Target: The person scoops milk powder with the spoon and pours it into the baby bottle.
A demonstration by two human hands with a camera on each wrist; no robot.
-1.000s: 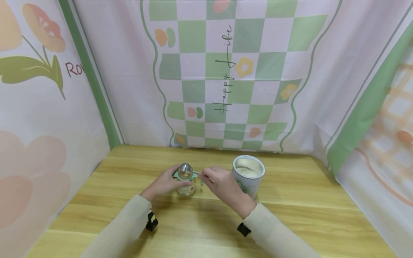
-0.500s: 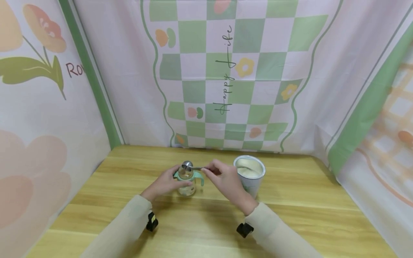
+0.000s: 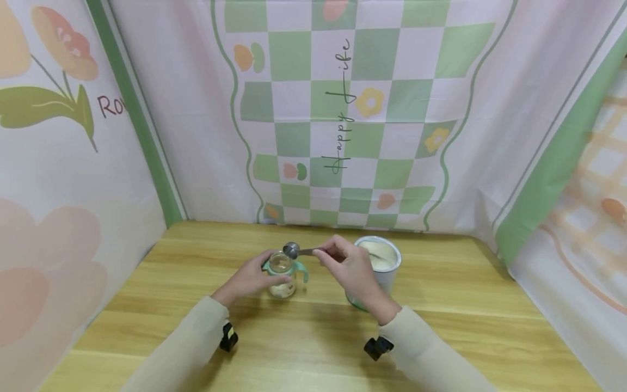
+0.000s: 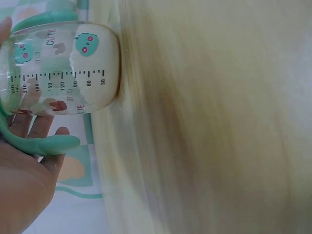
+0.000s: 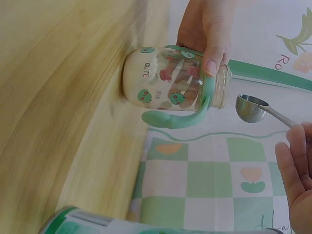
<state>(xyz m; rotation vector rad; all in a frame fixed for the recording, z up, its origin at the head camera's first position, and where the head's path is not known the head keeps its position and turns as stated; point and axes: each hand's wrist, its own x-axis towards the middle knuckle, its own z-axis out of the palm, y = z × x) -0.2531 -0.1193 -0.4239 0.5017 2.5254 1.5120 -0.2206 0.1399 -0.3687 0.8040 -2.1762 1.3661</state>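
A clear baby bottle (image 3: 282, 287) with a green collar and two green handles stands upright and uncapped on the table. My left hand (image 3: 252, 279) grips it around the collar, thumb across the near side. Pale powder fills its lower part in the left wrist view, beside the printed scale. My right hand (image 3: 350, 269) pinches the handle of a metal measuring spoon (image 5: 252, 109) between thumb and fingers. The spoon's round bowl is held just above and to the right of the bottle's mouth (image 5: 224, 87), apart from it, hollow side up.
Close by my right hand stands an uncovered can (image 3: 387, 280) of pale powder (image 3: 381, 253), partly hidden by that hand. A patterned curtain (image 3: 333, 109) hangs behind the wooden table (image 3: 303, 348), with more cloth on both sides.
The spoon, bowl turned down over the bottle's mouth a second ago, has been turned upright and shifted slightly right off the mouth. My left hand and the bottle have stayed put.
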